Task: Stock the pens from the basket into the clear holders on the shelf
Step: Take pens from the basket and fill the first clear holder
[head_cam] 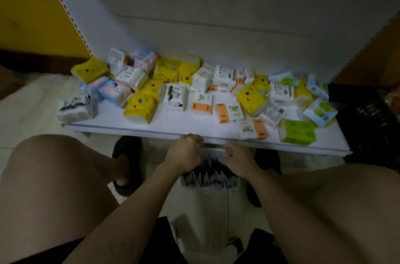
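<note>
while hands (186, 151) (238, 157) sit at shelf edge (129, 130) | pens (210, 176) below | knees (54, 162) flank

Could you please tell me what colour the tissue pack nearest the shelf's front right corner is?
The tissue pack is lime green, seen in the head view.

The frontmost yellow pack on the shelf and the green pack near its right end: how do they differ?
The yellow pack is yellow with a small dark mark; the green pack is lime green with a white end. The yellow pack lies left of the middle of the shelf, the green pack near its right end. The yellow pack lies skewed to the front edge, the green pack nearly along it. Both are wrapped packs.
</note>
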